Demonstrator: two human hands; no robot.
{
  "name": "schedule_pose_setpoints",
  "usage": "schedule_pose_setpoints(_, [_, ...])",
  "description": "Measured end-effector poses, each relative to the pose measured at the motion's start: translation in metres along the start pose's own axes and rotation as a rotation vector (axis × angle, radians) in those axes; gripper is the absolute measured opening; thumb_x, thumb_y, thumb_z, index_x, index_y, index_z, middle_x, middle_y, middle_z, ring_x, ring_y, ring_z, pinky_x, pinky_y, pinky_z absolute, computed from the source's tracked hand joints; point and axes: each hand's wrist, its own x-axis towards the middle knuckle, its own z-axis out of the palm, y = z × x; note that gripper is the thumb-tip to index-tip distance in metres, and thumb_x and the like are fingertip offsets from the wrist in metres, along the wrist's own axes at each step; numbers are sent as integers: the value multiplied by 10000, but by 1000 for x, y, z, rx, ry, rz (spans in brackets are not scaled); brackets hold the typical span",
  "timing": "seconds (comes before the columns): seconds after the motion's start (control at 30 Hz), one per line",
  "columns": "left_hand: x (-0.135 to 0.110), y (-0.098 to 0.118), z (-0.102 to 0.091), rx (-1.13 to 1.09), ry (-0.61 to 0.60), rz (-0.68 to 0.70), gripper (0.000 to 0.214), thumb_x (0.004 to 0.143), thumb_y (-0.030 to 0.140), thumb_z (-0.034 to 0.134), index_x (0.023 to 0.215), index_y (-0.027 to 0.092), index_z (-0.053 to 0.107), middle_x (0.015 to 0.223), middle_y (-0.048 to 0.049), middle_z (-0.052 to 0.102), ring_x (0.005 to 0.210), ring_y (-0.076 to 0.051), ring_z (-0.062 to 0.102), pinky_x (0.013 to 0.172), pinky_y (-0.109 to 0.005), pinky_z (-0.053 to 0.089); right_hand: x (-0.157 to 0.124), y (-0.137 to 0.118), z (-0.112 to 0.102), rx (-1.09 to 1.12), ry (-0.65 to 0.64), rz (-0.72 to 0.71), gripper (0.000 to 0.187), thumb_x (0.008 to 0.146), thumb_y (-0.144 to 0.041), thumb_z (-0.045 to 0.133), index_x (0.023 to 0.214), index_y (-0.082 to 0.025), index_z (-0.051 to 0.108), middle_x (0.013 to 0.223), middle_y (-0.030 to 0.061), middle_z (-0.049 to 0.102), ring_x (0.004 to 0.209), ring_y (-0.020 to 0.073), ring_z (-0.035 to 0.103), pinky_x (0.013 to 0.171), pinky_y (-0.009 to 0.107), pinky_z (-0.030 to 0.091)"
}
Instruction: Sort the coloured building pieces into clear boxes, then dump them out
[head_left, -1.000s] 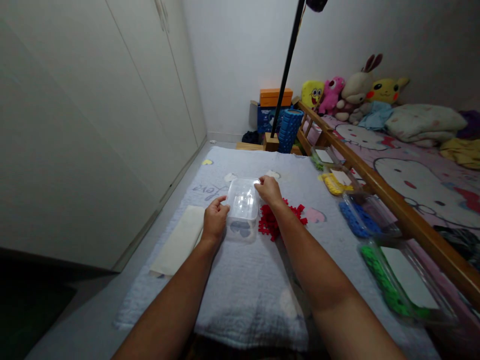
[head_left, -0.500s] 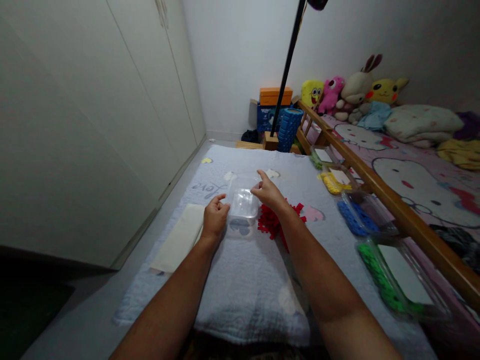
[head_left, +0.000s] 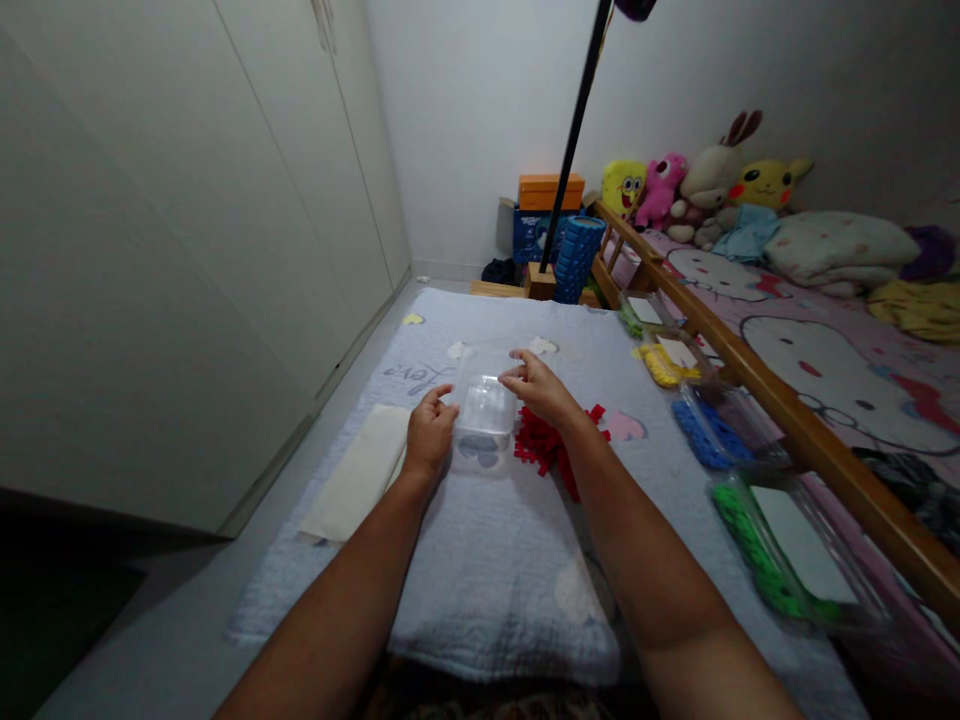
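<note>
In the head view a clear plastic container stands on the cloth between my hands. My left hand grips its left side, thumb and fingers bent at the edge. My right hand pinches its upper right rim with the thumb and a finger. A pile of red interlocking pieces lies right of the container, partly hidden under my right forearm. Left of my left hand is a folded cream cloth. No pieces show inside the container.
Along the right edge sit clear boxes of green pieces, blue pieces and yellow pieces, with another at the back. The wooden bed rail runs beside them. A black pole rises beyond the table's far end.
The raised finger of my right hand has come down a little toward the container's rim. My left hand stays at the left side, and the container is almost unmoved.
</note>
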Motion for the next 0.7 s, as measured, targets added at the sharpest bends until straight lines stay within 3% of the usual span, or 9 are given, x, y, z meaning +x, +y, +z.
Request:
schedule_pose_setpoints(0.17, [0,-3,-1,100,26,67,493,779,351,622,1212,135,717,678,47,484,616,-139,471,647,-268,424,0,3,0,-9,31,-4,618,795,-206,655,1391,-169,498,860,-21,670,689,125,583,636,231,426])
schedule_pose_setpoints(0.27, [0,-5,0,180,91,173,453,795,335,619,1195,157,734,918,-34,610,712,-152,549,756,-312,496,-1,1,0,4,45,16,606,794,-211,646,1381,-164,502,850,-26,651,681,124,573,626,234,420])
schedule_pose_setpoints(0.37, [-1,-5,-1,224,136,266,416,802,311,619,1178,175,737,1094,-85,625,797,-171,594,857,-358,530,-3,-2,-1,-1,64,22,591,786,-220,647,1360,-170,516,793,-49,619,659,122,560,599,232,398])
schedule_pose_setpoints(0.57, [-2,-4,-2,144,122,299,369,825,282,622,1172,188,705,1138,-93,669,1015,-229,638,920,-370,529,-14,-10,1,48,74,50,595,770,-247,634,1347,-179,503,643,-103,545,528,114,506,509,224,350])
schedule_pose_setpoints(0.7, [-2,-4,-3,74,78,299,378,846,300,625,1204,197,690,1123,-81,695,1041,-228,642,987,-384,509,-20,-13,4,144,107,110,583,794,-265,601,1358,-201,467,617,-110,558,482,115,514,478,218,376])
